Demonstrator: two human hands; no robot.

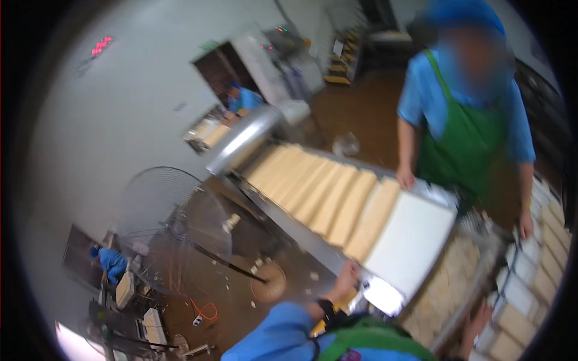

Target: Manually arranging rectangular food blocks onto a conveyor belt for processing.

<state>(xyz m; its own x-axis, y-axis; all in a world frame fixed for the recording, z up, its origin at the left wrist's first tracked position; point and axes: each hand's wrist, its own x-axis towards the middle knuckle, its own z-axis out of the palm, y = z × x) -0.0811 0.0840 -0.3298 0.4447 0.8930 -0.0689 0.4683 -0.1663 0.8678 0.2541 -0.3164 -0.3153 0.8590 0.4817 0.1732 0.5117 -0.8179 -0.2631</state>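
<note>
My left hand (347,277) is at the near edge of a conveyor with a white belt (413,230), beside the end of the last pale dough-like strip (372,219). Several such strips lie side by side across the belt. At the lower right, my right hand (478,322) is by the rim of a metal tray (469,293) filled with pale pieces (445,275), next to rows of pale blocks (517,320). The view is blurred, and whether either hand grips anything cannot be made out.
Across the conveyor stands a co-worker in a green apron (465,144), one hand at the belt's far edge. A curved metal cover (246,137) spans the belt's far end. A pedestal fan (178,225) stands left, with scraps on the floor (226,289). Two other people work farther off.
</note>
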